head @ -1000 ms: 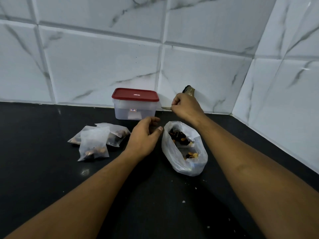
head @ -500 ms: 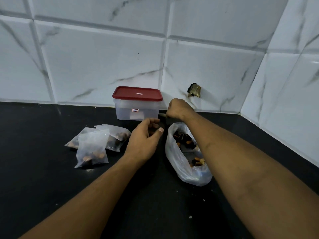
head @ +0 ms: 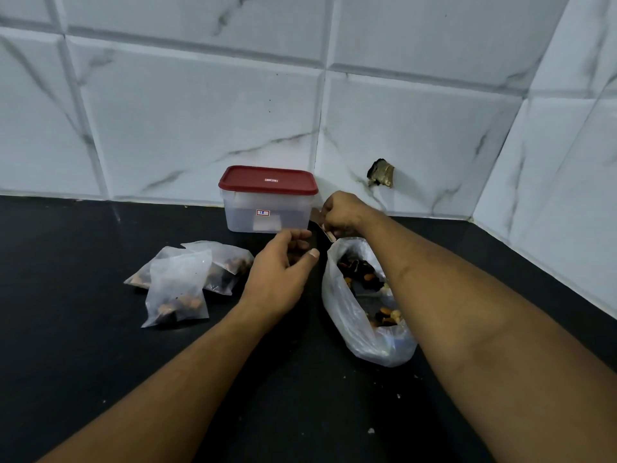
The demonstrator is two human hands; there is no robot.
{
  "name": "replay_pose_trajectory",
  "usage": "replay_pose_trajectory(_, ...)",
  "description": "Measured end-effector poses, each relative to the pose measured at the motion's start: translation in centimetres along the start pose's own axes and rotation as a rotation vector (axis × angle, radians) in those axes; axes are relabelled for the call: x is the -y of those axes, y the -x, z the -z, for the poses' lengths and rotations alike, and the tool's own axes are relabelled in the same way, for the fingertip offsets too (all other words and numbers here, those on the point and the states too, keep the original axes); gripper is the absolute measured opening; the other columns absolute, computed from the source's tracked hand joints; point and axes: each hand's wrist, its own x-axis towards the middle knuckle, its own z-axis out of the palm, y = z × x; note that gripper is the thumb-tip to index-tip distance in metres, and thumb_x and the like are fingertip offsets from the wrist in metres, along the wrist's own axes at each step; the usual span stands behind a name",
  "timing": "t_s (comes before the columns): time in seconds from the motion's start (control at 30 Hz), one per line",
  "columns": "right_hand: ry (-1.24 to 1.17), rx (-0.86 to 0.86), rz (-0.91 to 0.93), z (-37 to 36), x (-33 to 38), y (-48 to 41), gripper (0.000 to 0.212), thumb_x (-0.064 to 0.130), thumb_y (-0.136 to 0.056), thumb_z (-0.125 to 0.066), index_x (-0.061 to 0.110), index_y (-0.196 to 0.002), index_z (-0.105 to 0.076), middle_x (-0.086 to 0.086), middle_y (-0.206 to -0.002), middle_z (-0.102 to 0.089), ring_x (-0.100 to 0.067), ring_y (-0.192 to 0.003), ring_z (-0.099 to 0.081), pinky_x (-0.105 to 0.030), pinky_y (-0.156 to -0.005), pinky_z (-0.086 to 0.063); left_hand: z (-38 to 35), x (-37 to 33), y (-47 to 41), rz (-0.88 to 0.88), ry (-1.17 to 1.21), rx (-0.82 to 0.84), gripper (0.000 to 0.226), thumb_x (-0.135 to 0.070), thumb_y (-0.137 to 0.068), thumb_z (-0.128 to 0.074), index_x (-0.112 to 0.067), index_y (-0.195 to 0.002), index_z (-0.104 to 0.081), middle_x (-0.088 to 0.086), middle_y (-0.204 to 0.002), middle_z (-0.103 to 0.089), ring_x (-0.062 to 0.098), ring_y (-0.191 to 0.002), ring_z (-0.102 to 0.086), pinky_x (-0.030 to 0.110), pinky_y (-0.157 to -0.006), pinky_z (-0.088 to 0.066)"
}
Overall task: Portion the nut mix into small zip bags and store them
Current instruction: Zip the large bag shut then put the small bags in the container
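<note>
Three small bags (head: 177, 285), filled, in a loose overlapping pile left of centre on the counter (head: 83, 262), nearer its back edge than its front. Nuts visible through the film. Probably parked there to keep finished portions clear of the working spot.

One box (head: 267, 208), red lid (head: 267, 178) on, at the back edge against the wall (head: 200, 111). Likely the store for the portions. Not opened yet, so storing not begun.

One big bag (head: 347, 315) right of centre, lying on its side, mouth gaping toward the back edge. Nut mix (head: 359, 272) spread along the inside, a fair amount left. Mouth close to both hands, presumably for easy reach on the next portion.

Left hand (head: 280, 272) over the counter between pile and big bag, just in front of the box. Fingers loosely curved, thumb out, nothing seen in it. Looks shaped to receive or steady something thin; clear film there not ruled out.

Right hand (head: 344, 212) near the back edge, just right of the box and just beyond the big bag's mouth. Fingers curled, pinching a pale piece (head: 330, 236) poking out below the knuckles. Cannot tell what: bag edge or scoop, too small to read.

Judgement: between portions, a fourth in preparation. Next move calls for opening a small bag and holding it steady near the mouth.

Risk: slack film and gaping mouth, right forearm directly over the big bag; nuts liable to spill at a nudge. Few pale crumbs (head: 370, 431) toward the front edge.
</note>
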Motion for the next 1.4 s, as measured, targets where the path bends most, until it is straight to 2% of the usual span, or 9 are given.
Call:
replay_pose_trajectory(0.2,-0.031,-0.054,-0.028,-0.2,0.4,0.3,0.015,0.014,-0.095,-0.06,0.004,-0.098,-0.071,-0.009,-0.067,-0.064,-0.021,-0.057,-0.061,-0.028,-0.057,-0.049,0.0,0.1,-0.1,-0.002,-0.007,0.003,0.034,-0.026,-0.098,-0.067,-0.028,-0.131,-0.059,-0.011,-0.116,-0.065,0.004,-0.109,-0.062,0.037,-0.099,-0.055)
replay_pose_trajectory(0.33,0.01,-0.045,-0.038,-0.4,0.6,0.2,0.018,0.009,-0.092,-0.058,0.003,-0.101,-0.071,-0.01,-0.068,-0.068,-0.02,-0.058,-0.066,-0.026,-0.053,-0.05,0.0,0.1,-0.1,-0.004,-0.005,-0.001,0.035,-0.025,-0.097,-0.067,-0.027,-0.131,-0.06,-0.011,-0.117,-0.065,0.004,-0.11,-0.062,0.036,-0.1,-0.055)
replay_pose_trajectory(0.53,0.015,-0.04,-0.012,-0.4,0.7,0.3,0.02,0.01,-0.094,-0.054,0.004,-0.103,-0.071,-0.019,-0.09,-0.076,-0.028,-0.073,-0.074,-0.031,-0.059,-0.053,-0.1,0.2,-0.2,-0.008,0.006,-0.002,0.035,-0.025,-0.097,-0.068,-0.026,-0.131,-0.06,-0.011,-0.116,-0.066,0.004,-0.11,-0.062,0.037,-0.1,-0.055)
replay_pose_trajectory(0.63,0.035,-0.048,-0.007,-0.2,0.4,0.2,0.024,0.003,-0.089,-0.052,0.006,-0.101,-0.073,-0.02,-0.09,-0.076,-0.026,-0.067,-0.072,-0.03,-0.057,-0.053,-0.1,0.4,-0.3,-0.012,0.01,-0.012,0.034,-0.025,-0.096,-0.069,-0.026,-0.129,-0.061,-0.01,-0.115,-0.067,0.005,-0.109,-0.063,0.038,-0.1,-0.055)
replay_pose_trajectory(0.73,0.034,-0.093,0.008,0.5,0.1,0.4,0.026,0.003,-0.089,-0.052,0.009,-0.102,-0.074,-0.018,-0.088,-0.075,-0.028,-0.072,-0.073,-0.039,-0.067,-0.062,0.0,0.4,-0.3,-0.011,0.002,-0.013,0.034,-0.026,-0.096,-0.069,-0.025,-0.13,-0.061,-0.011,-0.116,-0.066,0.005,-0.109,-0.063,0.036,-0.1,-0.055)
replay_pose_trajectory(0.87,0.046,-0.151,0.044,2.5,-0.1,1.8,0.02,0.007,-0.093,-0.056,0.014,-0.1,-0.074,-0.01,-0.092,-0.076,-0.024,-0.075,-0.077,-0.037,-0.069,-0.063,0.2,0.2,-0.3,-0.009,-0.03,0.0,0.035,-0.026,-0.097,-0.068,-0.024,-0.131,-0.06,-0.009,-0.117,-0.066,0.005,-0.11,-0.062,0.034,-0.1,-0.054)
replay_pose_trajectory(1.0,0.016,-0.17,0.051,4.6,-0.7,4.7,0.016,0.01,-0.092,-0.059,0.014,-0.098,-0.072,-0.007,-0.089,-0.076,-0.016,-0.066,-0.073,-0.027,-0.056,-0.056,0.3,0.0,-0.2,-0.039,-0.105,-0.006,0.035,-0.026,-0.097,-0.069,-0.021,-0.131,-0.061,-0.008,-0.114,-0.067,0.005,-0.105,-0.063,0.034,-0.097,-0.055)
replay_pose_trajectory(1.17,-0.104,-0.151,-0.009,6.1,-3.6,10.6,0.011,0.017,-0.095,-0.064,0.011,-0.1,-0.072,-0.007,-0.093,-0.076,-0.018,-0.071,-0.071,-0.03,-0.062,-0.056,0.3,-1.5,0.8,-0.06,-0.328,0.013,0.037,-0.04,-0.098,-0.064,-0.019,-0.129,-0.064,-0.003,-0.115,-0.071,0.013,-0.105,-0.066,0.04,-0.096,-0.056)
replay_pose_trajectory(1.4,-0.315,-0.037,-0.239,2.9,-8.2,16.7,0.033,0.036,-0.097,-0.066,0.004,-0.105,-0.071,-0.011,-0.091,-0.075,-0.021,-0.074,-0.067,-0.031,-0.062,-0.052,0.2,-3.7,2.7,0.048,-0.528,0.143,0.042,-0.054,-0.1,-0.053,-0.02,-0.105,-0.076,-0.001,-0.092,-0.075,0.017,-0.088,-0.069,0.042,-0.088,-0.058)
